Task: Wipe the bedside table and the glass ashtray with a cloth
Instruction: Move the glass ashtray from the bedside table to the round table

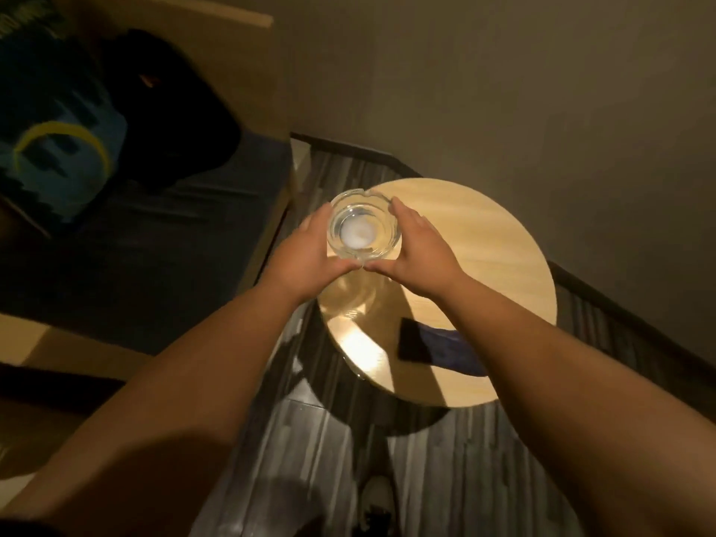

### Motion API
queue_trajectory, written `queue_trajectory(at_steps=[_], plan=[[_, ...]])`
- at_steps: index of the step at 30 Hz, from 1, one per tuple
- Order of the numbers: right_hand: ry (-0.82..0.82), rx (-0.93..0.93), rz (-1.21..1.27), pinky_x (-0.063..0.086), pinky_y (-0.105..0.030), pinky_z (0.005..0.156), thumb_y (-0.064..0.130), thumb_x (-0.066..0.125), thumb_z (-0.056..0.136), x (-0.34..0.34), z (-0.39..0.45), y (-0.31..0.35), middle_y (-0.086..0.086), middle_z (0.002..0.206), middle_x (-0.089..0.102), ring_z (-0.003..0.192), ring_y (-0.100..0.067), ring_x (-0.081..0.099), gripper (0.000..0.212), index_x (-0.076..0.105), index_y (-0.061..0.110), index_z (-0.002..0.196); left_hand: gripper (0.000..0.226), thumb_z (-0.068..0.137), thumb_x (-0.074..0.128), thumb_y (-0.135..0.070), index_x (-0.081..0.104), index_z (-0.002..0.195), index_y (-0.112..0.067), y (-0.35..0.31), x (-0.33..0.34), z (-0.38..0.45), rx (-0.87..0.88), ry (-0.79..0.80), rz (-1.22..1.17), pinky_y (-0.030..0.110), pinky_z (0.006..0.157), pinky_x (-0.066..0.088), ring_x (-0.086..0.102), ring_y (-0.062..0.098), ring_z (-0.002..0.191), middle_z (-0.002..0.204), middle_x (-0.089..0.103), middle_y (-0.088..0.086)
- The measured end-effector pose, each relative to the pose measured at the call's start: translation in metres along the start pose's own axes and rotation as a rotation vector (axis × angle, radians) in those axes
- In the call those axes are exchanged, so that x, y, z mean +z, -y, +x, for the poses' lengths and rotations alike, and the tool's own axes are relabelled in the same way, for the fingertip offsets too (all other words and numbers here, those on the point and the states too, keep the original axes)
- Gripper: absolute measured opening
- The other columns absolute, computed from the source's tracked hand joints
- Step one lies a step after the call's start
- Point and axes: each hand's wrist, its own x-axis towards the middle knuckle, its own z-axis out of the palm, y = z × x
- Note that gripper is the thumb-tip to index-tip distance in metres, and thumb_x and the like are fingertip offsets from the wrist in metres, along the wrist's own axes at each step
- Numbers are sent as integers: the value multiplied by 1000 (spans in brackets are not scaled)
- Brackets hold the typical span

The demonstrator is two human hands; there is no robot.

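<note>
Both hands cup the glass ashtray (363, 231): the left hand (306, 254) closes on its left wall and the right hand (416, 250) on its right wall, thumbs nearly meeting at the near rim. This two-handed grip holds the ashtray above the far left part of the round wooden table (484, 242); its shadow directly below suggests it is lifted clear, though contact cannot be ruled out.

The blue cloth (449, 348) lies on the table nearer the person than the grip and to its right, beside a flat black object (416, 344), possibly a phone.

Risks: smooth glass held only by its sides may slip and fall to the table or the striped floor (310, 439) below the grip. With both hands occupied, neither can take up the cloth.

No brand, label or writing is legible; the blue and yellow fabric (58, 149) on the bed (155, 242), left of the grip, shows only an indistinct pattern.
</note>
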Motion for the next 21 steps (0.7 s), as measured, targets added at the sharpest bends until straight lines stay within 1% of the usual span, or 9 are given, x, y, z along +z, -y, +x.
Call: queue_trajectory(at_steps=[1,5,7,10,11,13,16,18,21], plan=[[1,23,5,29,-39,109,51,78,69,-2,-4,-19,-4,148,40,133,-23,37,101,24,17,148,88,68,77,-57,32,140,-34,-6,17,7,0,28,15,38,89,49,55,18,115,135,51,-4],[-2,108,-11,25,-38,111,48,79,69,-1,-20,-89,-5,150,37,134,-22,35,104,21,17,149,91,75,76,-48,27,146,-22,-24,83,28,-3,110,73,35,91,41,48,24,124,144,44,4],[12,141,-11,24,-38,111,47,80,69,8,-27,-116,-7,149,38,134,-23,35,104,21,15,149,91,73,78,-47,28,146,-22,-25,109,33,22,136,66,35,90,42,48,25,124,143,46,4],[32,177,-19,24,-43,113,52,78,68,29,-34,-144,-9,151,35,137,-27,32,107,21,12,149,89,74,78,-44,30,145,-22,-18,137,34,25,175,33,28,86,38,48,23,124,142,46,3],[34,184,-28,25,-44,113,54,77,68,36,-35,-150,-10,151,36,138,-27,33,107,21,11,149,89,74,78,-44,30,145,-21,-15,142,33,21,185,36,26,86,36,48,23,124,142,47,3],[36,192,-33,25,-46,112,54,78,67,50,-36,-158,-11,151,36,137,-28,33,108,21,10,148,89,73,76,-50,30,144,-24,-7,150,32,29,192,47,28,87,40,49,22,122,140,48,2],[26,198,-20,24,-46,113,59,76,66,65,-35,-160,-11,151,36,137,-27,33,111,22,8,148,88,66,66,-64,33,140,-29,7,156,31,47,193,33,32,85,45,51,17,117,135,51,-3],[13,202,-15,22,-46,114,63,75,65,72,-34,-161,-9,152,34,139,-25,31,113,21,9,149,85,68,68,-62,34,139,-30,13,158,31,59,190,23,33,84,46,52,17,117,134,52,-5],[5,213,-27,20,-46,116,65,74,64,78,-34,-162,-7,154,32,141,-23,29,115,19,11,149,82,71,75,-53,35,138,-30,17,161,32,76,174,42,30,81,44,52,16,115,133,52,-5]])
